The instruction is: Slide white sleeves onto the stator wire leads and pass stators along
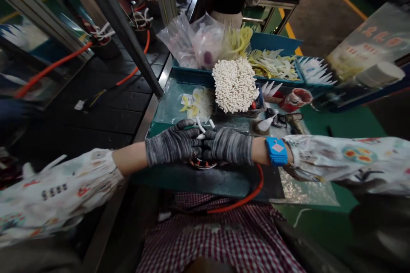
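My left hand, in a grey striped knit glove, meets my right hand over the near part of the workbench. The right wears the same kind of glove, with a blue wrist strap above it. The fingers of both curl inward around white sleeved wires, whose ends stick up between them. Beneath the hands shows the rim of a round part with reddish-brown and dark patches, mostly hidden by the gloves. An orange-red cable curves over the bench's near edge beside it.
Past my hands stands a dense bundle of white tubes. Behind it are plastic bags and a blue bin of pale yellow strips. White-nozzled bottles lie to the right. A metal post rises left, beside a dark slatted conveyor.
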{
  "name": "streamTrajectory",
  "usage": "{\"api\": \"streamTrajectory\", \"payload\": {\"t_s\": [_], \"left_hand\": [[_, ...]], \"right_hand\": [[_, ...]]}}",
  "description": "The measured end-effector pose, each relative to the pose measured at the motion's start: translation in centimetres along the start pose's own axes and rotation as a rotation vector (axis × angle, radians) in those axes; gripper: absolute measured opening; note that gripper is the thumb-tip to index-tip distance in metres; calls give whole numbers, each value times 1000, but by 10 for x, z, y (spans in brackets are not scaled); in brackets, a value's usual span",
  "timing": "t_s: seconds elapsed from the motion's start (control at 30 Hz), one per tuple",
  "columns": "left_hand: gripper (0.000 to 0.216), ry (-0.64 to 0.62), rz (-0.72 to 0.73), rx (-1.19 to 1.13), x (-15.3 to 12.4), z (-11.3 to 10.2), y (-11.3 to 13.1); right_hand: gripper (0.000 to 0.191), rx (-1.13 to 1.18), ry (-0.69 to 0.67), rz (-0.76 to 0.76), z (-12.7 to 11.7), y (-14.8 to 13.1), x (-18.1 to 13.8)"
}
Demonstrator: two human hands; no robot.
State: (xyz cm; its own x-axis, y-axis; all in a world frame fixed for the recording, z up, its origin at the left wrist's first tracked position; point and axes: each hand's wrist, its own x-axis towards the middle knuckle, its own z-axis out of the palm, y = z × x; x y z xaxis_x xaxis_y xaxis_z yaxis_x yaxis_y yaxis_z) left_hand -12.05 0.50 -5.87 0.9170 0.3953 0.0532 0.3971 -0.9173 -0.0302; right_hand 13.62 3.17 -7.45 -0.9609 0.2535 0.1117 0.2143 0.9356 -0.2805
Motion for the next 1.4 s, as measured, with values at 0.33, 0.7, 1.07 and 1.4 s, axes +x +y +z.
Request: {"api": "streamTrajectory", "payload": {"t_s": [0.33,0.7,1.07,1.4], "left_hand": [[26,46,-128,-44,-19,10,-2],[29,362,-7,183,58,18,93],[29,157,-82,-727,74,-7,31],[65,598,-184,-198,43,0,81]], "right_hand": [[40,-54,491,410,53,-55,-88],[80,1151,517,757,35,-77,-119],[32,329,581,506,-4,-118,-109],[16,320,887,513,11,-119,-98]]}}
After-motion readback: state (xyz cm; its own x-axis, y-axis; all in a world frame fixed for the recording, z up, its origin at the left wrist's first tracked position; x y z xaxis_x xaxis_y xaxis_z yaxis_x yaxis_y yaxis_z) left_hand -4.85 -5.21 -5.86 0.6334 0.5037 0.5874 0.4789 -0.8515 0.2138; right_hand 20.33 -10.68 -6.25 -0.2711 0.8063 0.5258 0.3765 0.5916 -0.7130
